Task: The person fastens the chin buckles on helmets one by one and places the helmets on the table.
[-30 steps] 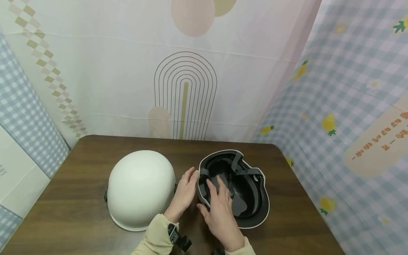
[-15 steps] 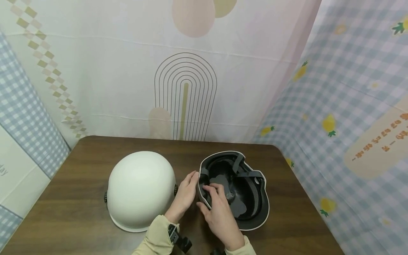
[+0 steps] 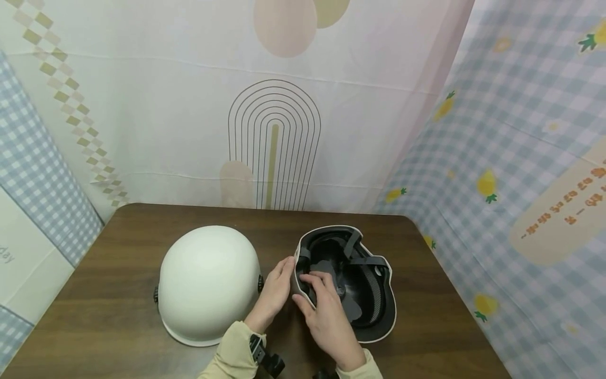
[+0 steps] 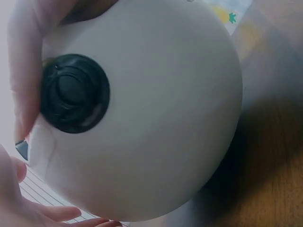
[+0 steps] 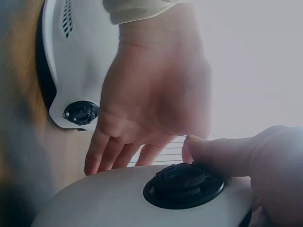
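An upturned white helmet (image 3: 364,295) shows its black padded lining and grey straps on the right side of the table. My right hand (image 3: 329,318) grips its left rim, with fingers curled inside and the thumb outside. In the right wrist view that thumb presses by a round black knob (image 5: 184,184) on the shell. Against the outer left side of this helmet rests my left hand (image 3: 274,292), its fingers fairly straight. The left wrist view has the white shell (image 4: 161,113) close up, with the left fingers partly below it. Fingertips inside the lining are partly hidden.
A second white helmet (image 3: 208,284) stands dome up at the left, close beside the left forearm. Both are on a brown wooden table (image 3: 94,326). Behind it hangs a patterned white cloth (image 3: 180,121), with a blue checked cloth (image 3: 473,231) at the right.
My right hand's fingers have drawn back from over the lining and curled onto the left rim. The upturned helmet has shifted very slightly; the left hand stays at its side.
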`<state>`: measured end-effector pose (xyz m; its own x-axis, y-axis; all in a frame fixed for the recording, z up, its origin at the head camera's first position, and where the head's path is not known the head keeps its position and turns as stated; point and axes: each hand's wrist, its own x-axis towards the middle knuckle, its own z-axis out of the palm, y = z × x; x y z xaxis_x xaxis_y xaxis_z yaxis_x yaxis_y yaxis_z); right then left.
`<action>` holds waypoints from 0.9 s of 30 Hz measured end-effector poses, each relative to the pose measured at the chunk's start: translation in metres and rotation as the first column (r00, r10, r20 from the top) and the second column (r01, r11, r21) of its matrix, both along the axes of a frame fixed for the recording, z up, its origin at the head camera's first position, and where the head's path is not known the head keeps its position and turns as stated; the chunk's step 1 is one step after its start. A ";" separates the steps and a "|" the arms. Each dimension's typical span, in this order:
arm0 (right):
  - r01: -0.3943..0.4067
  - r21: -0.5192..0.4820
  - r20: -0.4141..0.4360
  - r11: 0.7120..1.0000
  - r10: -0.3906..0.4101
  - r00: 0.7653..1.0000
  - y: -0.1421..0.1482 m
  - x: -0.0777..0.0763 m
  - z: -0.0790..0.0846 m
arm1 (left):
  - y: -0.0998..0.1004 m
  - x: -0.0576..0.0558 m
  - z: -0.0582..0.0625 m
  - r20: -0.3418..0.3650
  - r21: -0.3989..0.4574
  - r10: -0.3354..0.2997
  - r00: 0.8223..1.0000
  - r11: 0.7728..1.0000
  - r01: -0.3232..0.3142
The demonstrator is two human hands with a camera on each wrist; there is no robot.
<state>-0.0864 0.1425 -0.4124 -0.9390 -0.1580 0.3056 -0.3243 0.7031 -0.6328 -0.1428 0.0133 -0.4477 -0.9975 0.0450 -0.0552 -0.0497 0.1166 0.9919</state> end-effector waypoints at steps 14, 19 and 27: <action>-0.028 -0.133 0.058 0.991 0.036 0.998 0.008 -0.003 0.014 | -0.001 -0.002 -0.004 -0.003 0.025 -0.011 1.000 1.000 0.012; -0.018 -0.181 0.083 0.983 0.034 0.996 0.012 -0.004 0.020 | -0.002 -0.003 -0.004 0.007 0.056 -0.025 1.000 0.998 0.024; 0.015 -0.254 0.117 0.967 0.015 0.993 0.018 -0.008 0.029 | -0.004 -0.005 -0.004 0.026 0.057 -0.040 0.999 0.998 0.039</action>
<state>-0.0946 0.1606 -0.3839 -0.9706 -0.0895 0.2235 -0.2372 0.5142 -0.8242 -0.1475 0.0096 -0.4518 -0.9930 0.0880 -0.0788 -0.0734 0.0631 0.9953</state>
